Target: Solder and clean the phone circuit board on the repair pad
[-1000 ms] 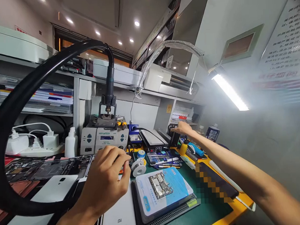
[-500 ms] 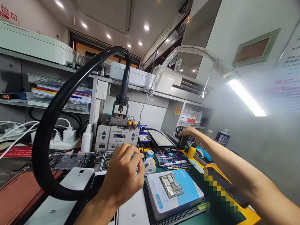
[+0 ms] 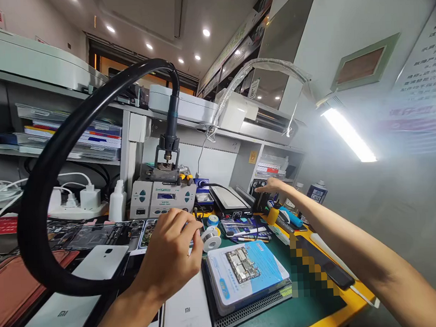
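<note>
My left hand (image 3: 173, 252) hovers over the phones at the middle of the bench, its fingers curled together. Whatever it may hold is hidden behind the fingers. Just right of it stand a solder wire spool (image 3: 211, 241) and a small blue-lidded tin (image 3: 213, 220). My right hand (image 3: 273, 185) reaches far forward to a black device (image 3: 262, 200) with round parts on its front. A finger is stretched out at the device's upper front; whether it touches cannot be made out. A blue-and-white box (image 3: 248, 275) with a circuit board picture lies between my arms.
A hot air station (image 3: 163, 199) stands at the back, its thick black hose (image 3: 29, 229) looping across the left. White phones (image 3: 186, 304) lie at the front. A yellow bottle (image 3: 273, 216) and a dark phone (image 3: 325, 265) with a cable are at right. A lamp (image 3: 348, 133) shines above.
The whole view has shifted slightly, so things appear further left. My right hand stays at the black device, a finger now more stretched out. My left hand keeps its curled pose.
</note>
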The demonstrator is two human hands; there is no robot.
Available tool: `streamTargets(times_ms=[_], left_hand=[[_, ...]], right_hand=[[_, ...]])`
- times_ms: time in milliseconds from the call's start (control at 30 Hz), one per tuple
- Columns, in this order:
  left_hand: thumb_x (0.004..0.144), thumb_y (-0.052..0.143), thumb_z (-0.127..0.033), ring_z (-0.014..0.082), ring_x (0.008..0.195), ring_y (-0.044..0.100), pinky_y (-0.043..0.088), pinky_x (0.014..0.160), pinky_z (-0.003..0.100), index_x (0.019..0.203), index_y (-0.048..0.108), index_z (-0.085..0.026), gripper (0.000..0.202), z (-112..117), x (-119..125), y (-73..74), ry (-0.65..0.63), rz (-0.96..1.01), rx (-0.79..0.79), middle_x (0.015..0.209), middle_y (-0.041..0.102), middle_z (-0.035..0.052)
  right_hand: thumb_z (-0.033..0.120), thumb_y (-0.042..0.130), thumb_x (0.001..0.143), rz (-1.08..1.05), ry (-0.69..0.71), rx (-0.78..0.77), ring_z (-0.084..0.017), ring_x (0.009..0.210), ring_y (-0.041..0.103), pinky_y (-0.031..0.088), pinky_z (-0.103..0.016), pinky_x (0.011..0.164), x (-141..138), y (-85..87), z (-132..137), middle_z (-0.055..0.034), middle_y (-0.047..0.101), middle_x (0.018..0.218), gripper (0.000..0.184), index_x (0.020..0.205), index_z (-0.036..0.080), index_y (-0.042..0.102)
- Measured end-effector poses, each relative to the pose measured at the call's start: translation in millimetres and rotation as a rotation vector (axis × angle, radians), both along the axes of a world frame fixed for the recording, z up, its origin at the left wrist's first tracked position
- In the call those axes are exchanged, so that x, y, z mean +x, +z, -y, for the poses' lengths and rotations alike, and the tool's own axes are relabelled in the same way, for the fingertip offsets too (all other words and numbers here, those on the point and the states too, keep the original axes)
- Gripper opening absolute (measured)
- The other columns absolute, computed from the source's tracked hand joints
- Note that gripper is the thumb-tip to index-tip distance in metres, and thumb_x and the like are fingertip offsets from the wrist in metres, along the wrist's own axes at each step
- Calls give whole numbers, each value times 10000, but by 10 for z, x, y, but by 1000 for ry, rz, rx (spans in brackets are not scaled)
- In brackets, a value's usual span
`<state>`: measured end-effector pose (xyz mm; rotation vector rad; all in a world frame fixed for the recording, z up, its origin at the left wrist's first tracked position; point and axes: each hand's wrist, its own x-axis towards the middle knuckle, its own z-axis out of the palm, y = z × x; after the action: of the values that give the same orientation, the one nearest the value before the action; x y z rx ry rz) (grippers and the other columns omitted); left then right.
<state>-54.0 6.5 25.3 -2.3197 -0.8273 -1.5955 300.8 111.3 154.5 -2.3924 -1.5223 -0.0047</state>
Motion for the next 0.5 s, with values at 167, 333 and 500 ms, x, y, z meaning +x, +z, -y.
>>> streamTargets(times_ms=[167,333,500], left_hand=[[911,525,-85,238,916,559,476,845,442,955,650,-164,154,-11,11,-34,-2,-48,-14,904,640,65],[918,547,-103,230,898,561,465,855,435,904,612,-187,107,-27,35,-61,13,-86,-35,867,628,48],[947,533,-146,220,887,574,459,838,399,890,579,-206,95,-72,41,-69,35,-87,-53,867,609,40]], right_hand=[[337,635,981,18,121,287,-251,1067,664,571,-449,898,-75,-9,282,-99,645,1273,310,1244,171,634],[364,618,990,-65,189,553,-234,993,684,586,-419,851,-196,-469,634,-72,678,1192,285,1193,168,654],[363,628,984,-198,93,672,-245,983,688,594,-414,830,-37,-964,674,-65,677,1180,301,1202,155,649]])
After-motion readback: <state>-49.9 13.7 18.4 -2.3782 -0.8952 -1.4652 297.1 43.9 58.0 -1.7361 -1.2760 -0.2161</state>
